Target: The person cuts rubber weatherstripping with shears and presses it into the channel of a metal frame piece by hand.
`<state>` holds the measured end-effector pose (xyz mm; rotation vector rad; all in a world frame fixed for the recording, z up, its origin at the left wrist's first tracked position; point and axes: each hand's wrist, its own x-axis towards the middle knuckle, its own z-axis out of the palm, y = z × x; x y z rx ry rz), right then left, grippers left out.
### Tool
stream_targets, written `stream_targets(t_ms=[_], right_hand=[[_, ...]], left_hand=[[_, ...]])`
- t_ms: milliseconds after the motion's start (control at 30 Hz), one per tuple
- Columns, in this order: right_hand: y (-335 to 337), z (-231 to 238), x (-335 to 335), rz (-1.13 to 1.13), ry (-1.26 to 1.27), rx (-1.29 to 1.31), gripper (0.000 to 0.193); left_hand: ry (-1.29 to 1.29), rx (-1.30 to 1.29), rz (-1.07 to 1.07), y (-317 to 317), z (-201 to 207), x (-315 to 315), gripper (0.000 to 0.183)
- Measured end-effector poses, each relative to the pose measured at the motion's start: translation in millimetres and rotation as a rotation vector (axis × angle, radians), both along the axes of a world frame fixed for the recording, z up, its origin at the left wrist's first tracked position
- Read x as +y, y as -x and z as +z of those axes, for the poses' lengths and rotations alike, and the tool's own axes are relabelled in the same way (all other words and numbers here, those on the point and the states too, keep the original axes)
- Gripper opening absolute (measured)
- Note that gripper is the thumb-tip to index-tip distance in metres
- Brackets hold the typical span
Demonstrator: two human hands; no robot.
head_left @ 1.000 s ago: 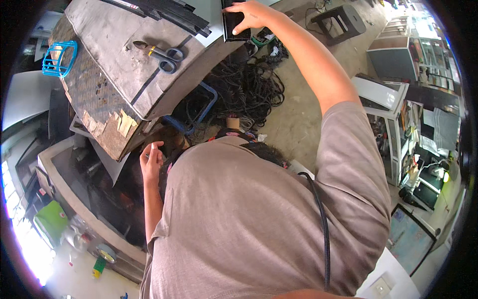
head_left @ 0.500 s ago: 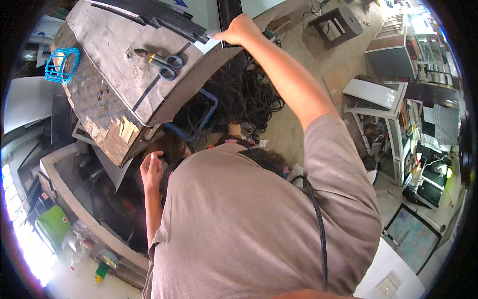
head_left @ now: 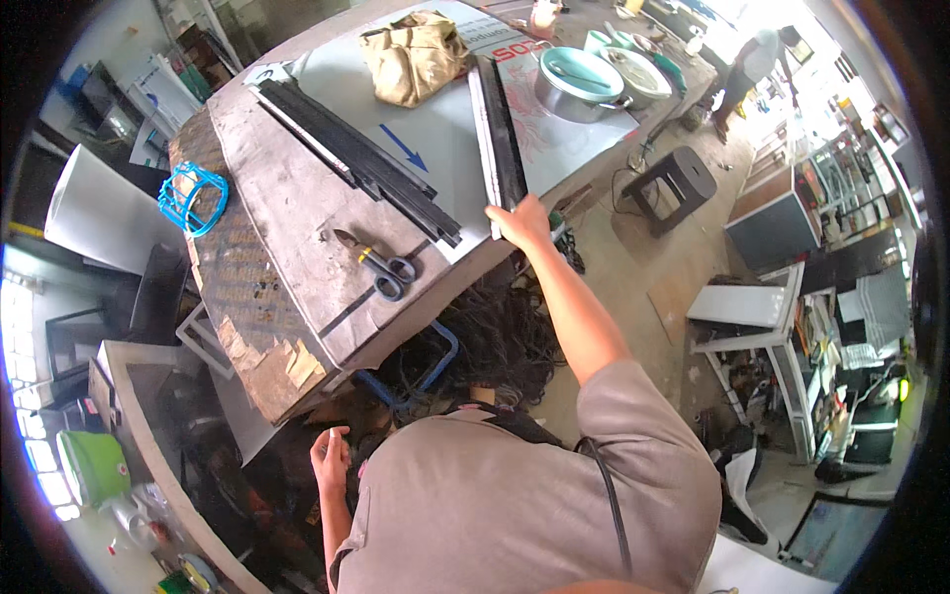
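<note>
My right hand [head_left: 522, 224] is closed around the near end of a long black-and-white strip [head_left: 495, 129], at the edge of the worktable [head_left: 287, 148]. Low beside my body, left of the strip and off the table, my left hand [head_left: 332, 461] has its fingers curled in; what is in them, if anything, cannot be made out. Several dark strips [head_left: 361, 158] lie side by side across the tabletop. Closer to the near edge rests a pair of scissors [head_left: 378, 265] with grey-blue handles and yellow marks. Under the strips is a pale sheet [head_left: 396, 124] with a blue arrow.
A tan cloth bag [head_left: 414, 57] sits at the back of the table. Pots with a turquoise basin [head_left: 579, 74] stand right of it. A blue wire basket [head_left: 194, 198] is at the left edge. Black tangled strips [head_left: 500, 342] lie below; a dark stool [head_left: 670, 188] stands right.
My view has tilted up, bringing the bag, the pots and a distant person into sight. My right hand stays on the strip's end, and my left hand remains curled by my side.
</note>
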<state>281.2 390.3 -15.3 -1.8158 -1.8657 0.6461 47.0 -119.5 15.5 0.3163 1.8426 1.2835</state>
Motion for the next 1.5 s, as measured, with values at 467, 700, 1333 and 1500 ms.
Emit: stream_targets(t_ms=[467,700,1333,1500], right_hand=[[14,47,70,-0.231,0.085,-0.098,0.087],[55,43,-20,0.316,-0.541,0.264,0.024],[82,128,-326,0.989,0.816,1.051,0.029],[75,145,-340,0.878,0.667,0.850,0.026]], left_hand=[[-0.050,0.056,0.032,-6,6,-11,0.033],[-0.279,-0.012,0.128,-18,21,-3,0.032],[-0.546,0.020,-0.109,-30,132,88,0.018],[-0.625,0.207,-0.040,-32,138,77,0.023]])
